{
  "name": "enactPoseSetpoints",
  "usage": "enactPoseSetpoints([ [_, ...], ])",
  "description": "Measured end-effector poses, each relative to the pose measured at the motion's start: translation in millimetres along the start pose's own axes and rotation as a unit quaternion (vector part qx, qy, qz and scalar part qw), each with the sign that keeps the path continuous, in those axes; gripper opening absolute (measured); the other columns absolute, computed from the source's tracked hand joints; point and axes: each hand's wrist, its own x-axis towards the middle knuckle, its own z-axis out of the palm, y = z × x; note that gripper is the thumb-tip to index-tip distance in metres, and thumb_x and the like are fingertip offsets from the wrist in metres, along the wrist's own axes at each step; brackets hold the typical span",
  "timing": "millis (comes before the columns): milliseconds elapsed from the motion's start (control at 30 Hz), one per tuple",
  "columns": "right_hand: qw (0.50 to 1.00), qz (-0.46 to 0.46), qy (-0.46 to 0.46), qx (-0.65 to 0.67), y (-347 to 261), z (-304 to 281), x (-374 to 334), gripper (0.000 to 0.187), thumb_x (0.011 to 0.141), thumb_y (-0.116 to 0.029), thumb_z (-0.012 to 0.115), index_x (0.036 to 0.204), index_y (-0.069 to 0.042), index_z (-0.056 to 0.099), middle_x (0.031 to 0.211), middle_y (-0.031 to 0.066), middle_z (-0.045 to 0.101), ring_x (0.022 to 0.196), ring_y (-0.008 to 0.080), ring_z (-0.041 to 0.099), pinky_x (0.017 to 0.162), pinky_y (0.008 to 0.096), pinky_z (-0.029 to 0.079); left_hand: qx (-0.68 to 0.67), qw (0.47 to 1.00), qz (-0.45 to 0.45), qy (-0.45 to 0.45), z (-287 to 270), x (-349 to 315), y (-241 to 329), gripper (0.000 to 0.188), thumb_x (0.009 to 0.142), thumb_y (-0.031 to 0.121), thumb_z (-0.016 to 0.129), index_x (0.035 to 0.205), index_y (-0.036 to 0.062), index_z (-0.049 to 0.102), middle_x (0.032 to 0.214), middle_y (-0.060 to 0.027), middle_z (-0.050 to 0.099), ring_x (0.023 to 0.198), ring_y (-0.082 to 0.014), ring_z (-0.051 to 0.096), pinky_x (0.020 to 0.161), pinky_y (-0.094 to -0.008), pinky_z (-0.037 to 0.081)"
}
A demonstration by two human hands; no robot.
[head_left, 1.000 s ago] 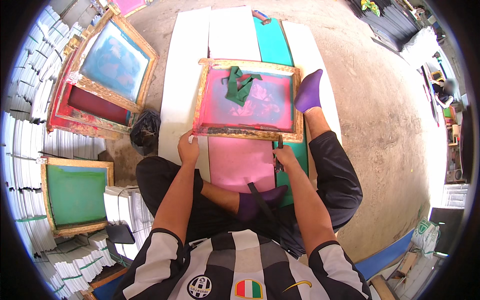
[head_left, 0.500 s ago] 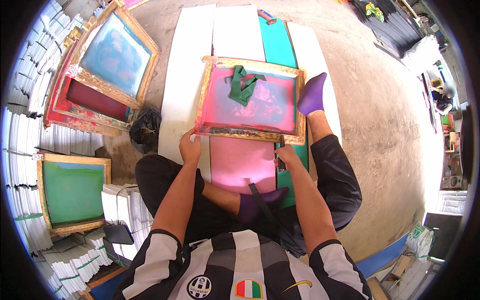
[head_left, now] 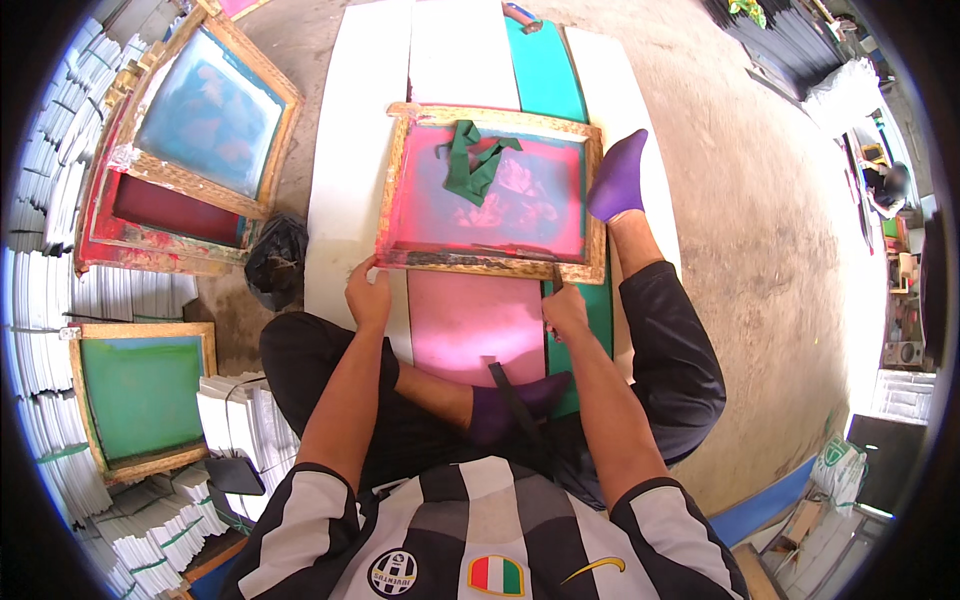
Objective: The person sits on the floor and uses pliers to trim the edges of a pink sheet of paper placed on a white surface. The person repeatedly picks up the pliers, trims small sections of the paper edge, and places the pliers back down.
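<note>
A wooden screen-printing frame with pink and bluish mesh lies flat in front of me. A crumpled strip of dark green cloth rests on its mesh. My left hand grips the frame's near left corner, thumb and fingers closed on the wood. Close to the near right corner, my right hand is wrapped round a narrow dark tool. The tool's far end meets the frame's near edge; its exact kind is too small to make out.
White, turquoise and pink boards lie under the frame. My purple-socked foot sits by its right side. Other screen frames, a black plastic bag and stacks of bundled white sheets are at left. Another person is far right.
The whole view has shifted slightly, so the frame appears a little further left and up. Both hands keep their grips, with little visible movement against the frame.
</note>
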Motion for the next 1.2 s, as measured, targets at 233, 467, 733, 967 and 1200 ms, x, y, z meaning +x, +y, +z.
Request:
enactPoseSetpoints([
  [233, 1.0, 0.011, -0.002, -0.001, -8, -4, -8, 0.021, 0.081, -0.005, 0.054, 0.09, 0.008, 0.068, 0.071, 0.022, 0.07, 0.059, 0.032, 0.071, 0.05, 0.0444, 0.055, -0.01, 1.0, 0.018, 0.004, 1, 1, -8, 0.036, 0.085, 0.011, 0.068, 0.118, -0.0006, 0.073, 0.114, -0.0189, 0.074, 0.11, -0.0317, 0.069, 0.099, -0.0384, 0.05],
  [467, 1.0, 0.018, -0.013, -0.004, -11, -4, -9, 0.023, 0.082, -0.007, 0.055, 0.095, 0.007, 0.068, 0.075, 0.0227, 0.071, 0.065, 0.0333, 0.072, 0.058, 0.0451, 0.057, -0.032, 0.999, 0.006, -0.002, 1, 2, -13, 0.038, 0.085, 0.012, 0.069, 0.121, 0.0008, 0.073, 0.116, -0.0184, 0.074, 0.111, -0.03, 0.069, 0.098, -0.0371, 0.05],
  [733, 0.994, -0.043, 0.096, 0.026, 28, 35, 19, 0.032, 0.087, -0.016, 0.058, 0.112, 0.001, 0.07, 0.094, 0.0255, 0.074, 0.088, 0.0392, 0.075, 0.086, 0.0474, 0.058, -0.031, 0.999, -0.012, 0.003, 2, 1, -13, 0.036, 0.085, 0.013, 0.071, 0.12, 0.002, 0.073, 0.116, -0.0183, 0.073, 0.114, -0.0314, 0.067, 0.1, -0.0387, 0.049],
  [967, 0.975, -0.09, 0.009, 0.205, 27, 44, -16, 0.013, 0.086, -0.011, 0.059, 0.09, 0.001, 0.06, 0.063, 0.0112, 0.063, 0.044, 0.0194, 0.06, 0.035, 0.0375, 0.046, -0.06, 0.996, 0.067, -0.011, -1, -15, 23, 0.022, 0.091, 0.013, 0.072, 0.11, 0.0029, 0.075, 0.105, -0.0116, 0.074, 0.09, -0.0218, 0.067, 0.084, -0.0329, 0.052],
  [1200, 0.954, -0.131, -0.173, 0.205, -17, 91, -82, 0.011, 0.087, -0.01, 0.059, 0.092, 0.0, 0.06, 0.065, 0.0107, 0.062, 0.049, 0.0189, 0.062, 0.044, 0.035, 0.05, -0.206, 0.945, 0.12, -0.223, 28, -57, 29, 0.021, 0.096, 0.019, 0.073, 0.108, 0.0016, 0.075, 0.095, -0.0021, 0.074, 0.078, -0.0088, 0.061, 0.07, -0.0266, 0.05],
])
